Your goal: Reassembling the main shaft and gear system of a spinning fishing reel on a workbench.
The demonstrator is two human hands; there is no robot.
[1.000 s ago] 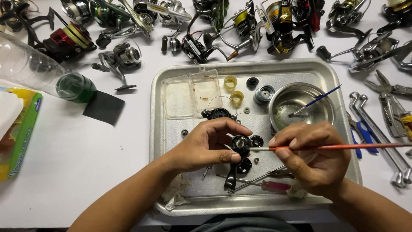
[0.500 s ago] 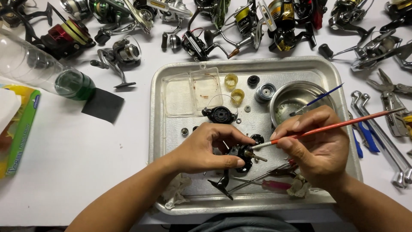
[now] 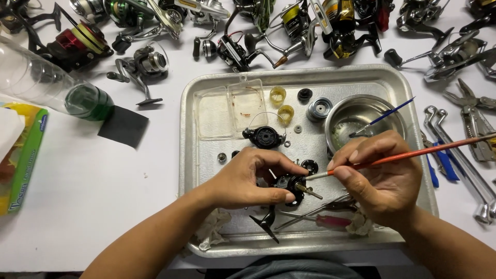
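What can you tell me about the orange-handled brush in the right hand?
The brush is thin, with a long orange-red handle, a short pale metal-looking ferrule and a fine tip. The right hand pinches it near the ferrule like a pen. It lies almost level, the handle rising slightly toward the right over the pliers. Its tip meets the black reel body that the left hand holds above the metal tray.

White table fills whole view, no walls, floor or windows seen. Light bright & even, soft shadows. Row of fishing reels along far edge. Clear plastic bottle w/ green cap at left, black square beside it. Metal wrenches & pliers at right.
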